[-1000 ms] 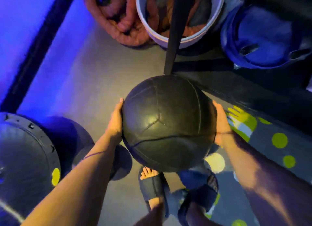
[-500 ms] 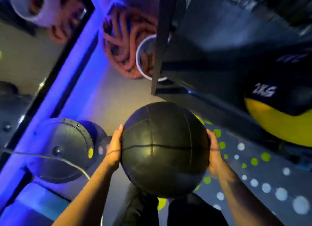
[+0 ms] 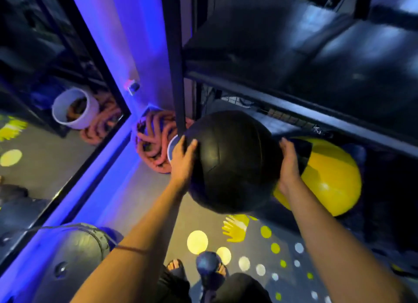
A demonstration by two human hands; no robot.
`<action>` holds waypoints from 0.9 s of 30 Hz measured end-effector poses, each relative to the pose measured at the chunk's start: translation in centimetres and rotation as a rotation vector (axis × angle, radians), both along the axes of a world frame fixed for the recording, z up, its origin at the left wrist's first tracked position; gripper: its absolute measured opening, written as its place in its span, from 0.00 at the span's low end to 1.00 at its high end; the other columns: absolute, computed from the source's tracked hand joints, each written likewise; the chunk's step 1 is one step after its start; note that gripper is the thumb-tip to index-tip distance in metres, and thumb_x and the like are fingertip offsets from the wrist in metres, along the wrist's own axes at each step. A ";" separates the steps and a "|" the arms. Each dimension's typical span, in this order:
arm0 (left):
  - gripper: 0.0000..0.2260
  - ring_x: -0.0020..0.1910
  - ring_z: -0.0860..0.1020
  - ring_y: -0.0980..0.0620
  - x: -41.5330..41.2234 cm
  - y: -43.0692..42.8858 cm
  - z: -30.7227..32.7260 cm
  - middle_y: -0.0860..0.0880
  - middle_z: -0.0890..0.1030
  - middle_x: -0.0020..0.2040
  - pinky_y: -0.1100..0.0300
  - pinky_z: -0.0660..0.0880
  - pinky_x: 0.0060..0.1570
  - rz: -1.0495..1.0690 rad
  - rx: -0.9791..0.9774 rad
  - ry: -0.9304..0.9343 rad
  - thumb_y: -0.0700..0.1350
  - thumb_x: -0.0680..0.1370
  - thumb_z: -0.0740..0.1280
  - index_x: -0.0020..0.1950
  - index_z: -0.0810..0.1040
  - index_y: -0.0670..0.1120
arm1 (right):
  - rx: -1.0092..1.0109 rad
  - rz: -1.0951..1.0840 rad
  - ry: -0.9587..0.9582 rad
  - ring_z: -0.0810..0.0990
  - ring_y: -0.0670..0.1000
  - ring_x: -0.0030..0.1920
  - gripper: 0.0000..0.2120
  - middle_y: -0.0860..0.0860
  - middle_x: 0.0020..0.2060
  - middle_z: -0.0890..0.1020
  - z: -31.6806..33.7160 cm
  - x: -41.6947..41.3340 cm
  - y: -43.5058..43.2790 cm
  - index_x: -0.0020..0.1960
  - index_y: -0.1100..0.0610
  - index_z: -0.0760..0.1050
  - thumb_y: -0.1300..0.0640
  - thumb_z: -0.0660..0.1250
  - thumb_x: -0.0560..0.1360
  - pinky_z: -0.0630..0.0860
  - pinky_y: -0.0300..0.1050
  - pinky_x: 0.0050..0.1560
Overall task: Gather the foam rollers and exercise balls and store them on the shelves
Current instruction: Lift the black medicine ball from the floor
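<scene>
A large black medicine ball point(image 3: 230, 162) is held in the air between both hands, right at the front edge of the dark metal shelf unit point(image 3: 294, 108). My left hand point(image 3: 183, 160) presses on its left side and my right hand point(image 3: 288, 167) on its right side. A yellow and black exercise ball point(image 3: 328, 178) sits on a lower shelf just behind and right of the black ball. The black ball hides part of it.
The shelf's black upright post point(image 3: 175, 60) stands just left of the ball. Coiled orange rope point(image 3: 153, 142) and a white bucket rim point(image 3: 170, 148) lie by the post. A mirror point(image 3: 45, 99) fills the left wall. A dark domed balance trainer point(image 3: 77, 257) and a small dark ball point(image 3: 208, 261) lie near my feet.
The ball has been lifted from above the floor up and forward to the shelf's level. The view tilted up, and the upper shelves and the mirror came into sight.
</scene>
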State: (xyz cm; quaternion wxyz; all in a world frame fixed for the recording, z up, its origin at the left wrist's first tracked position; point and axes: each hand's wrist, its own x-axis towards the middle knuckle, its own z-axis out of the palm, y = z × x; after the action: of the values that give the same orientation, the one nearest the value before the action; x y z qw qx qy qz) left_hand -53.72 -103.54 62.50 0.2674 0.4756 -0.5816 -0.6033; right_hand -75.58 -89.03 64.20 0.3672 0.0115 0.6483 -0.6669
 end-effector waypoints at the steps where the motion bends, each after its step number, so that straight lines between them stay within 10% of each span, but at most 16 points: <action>1: 0.28 0.74 0.68 0.57 -1.2 0.4 -0.6 0.53 0.73 0.72 0.58 0.60 0.77 -0.046 -0.046 -0.077 0.60 0.77 0.65 0.74 0.72 0.49 | 0.045 0.009 0.067 0.85 0.50 0.53 0.18 0.49 0.50 0.87 -0.3 0.0 -0.4 0.58 0.53 0.83 0.44 0.67 0.75 0.81 0.46 0.53; 5: 0.28 0.76 0.66 0.41 -3.5 3.2 -3.4 0.45 0.65 0.79 0.57 0.58 0.74 -0.573 -0.171 -0.414 0.40 0.79 0.64 0.80 0.63 0.48 | 0.459 0.474 0.550 0.69 0.55 0.75 0.25 0.50 0.75 0.71 -3.3 0.6 -1.4 0.76 0.45 0.67 0.54 0.63 0.80 0.64 0.52 0.75; 8: 0.32 0.77 0.63 0.41 -4.7 3.1 -5.4 0.46 0.55 0.82 0.56 0.58 0.75 -0.579 -0.317 -0.478 0.36 0.78 0.62 0.81 0.60 0.52 | 0.738 0.814 0.881 0.52 0.57 0.81 0.31 0.49 0.82 0.49 -4.8 0.2 -1.8 0.82 0.45 0.52 0.54 0.59 0.82 0.53 0.55 0.80; 12: 0.26 0.79 0.62 0.45 -5.2 2.5 -6.3 0.44 0.59 0.81 0.62 0.56 0.74 -0.586 -0.266 -0.508 0.40 0.81 0.62 0.80 0.64 0.48 | 0.844 0.952 0.871 0.55 0.57 0.80 0.31 0.46 0.82 0.45 -5.7 -1.5 -2.3 0.82 0.43 0.49 0.47 0.58 0.83 0.59 0.59 0.77; 17: 0.27 0.64 0.79 0.47 -1.8 4.1 -5.2 0.46 0.79 0.65 0.62 0.73 0.62 -0.436 -0.123 -0.397 0.38 0.80 0.64 0.79 0.65 0.50 | 0.963 0.856 0.859 0.60 0.59 0.79 0.35 0.52 0.82 0.51 -6.6 0.0 -2.2 0.83 0.50 0.48 0.45 0.60 0.81 0.63 0.56 0.74; 23: 0.29 0.61 0.79 0.46 6.8 7.6 -9.3 0.43 0.72 0.73 0.53 0.76 0.62 -0.322 0.017 -0.582 0.43 0.82 0.63 0.81 0.57 0.55 | 0.843 0.359 0.961 0.69 0.69 0.68 0.38 0.63 0.78 0.57 -11.0 7.4 0.0 0.77 0.62 0.59 0.54 0.71 0.72 0.71 0.59 0.65; 27: 0.27 0.61 0.80 0.45 12.4 9.8 -14.1 0.42 0.77 0.68 0.57 0.75 0.58 -0.317 0.140 -0.675 0.44 0.82 0.65 0.80 0.60 0.53 | 0.874 0.538 0.877 0.69 0.69 0.66 0.36 0.63 0.75 0.61 -16.3 14.4 2.9 0.73 0.62 0.65 0.56 0.73 0.69 0.71 0.57 0.64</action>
State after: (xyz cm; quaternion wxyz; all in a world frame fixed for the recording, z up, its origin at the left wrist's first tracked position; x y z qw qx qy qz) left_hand -41.30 -93.70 48.41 -0.0690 0.5689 -0.6607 -0.4848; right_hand -61.16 -86.16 47.89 0.1851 -0.2745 0.9279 -0.1714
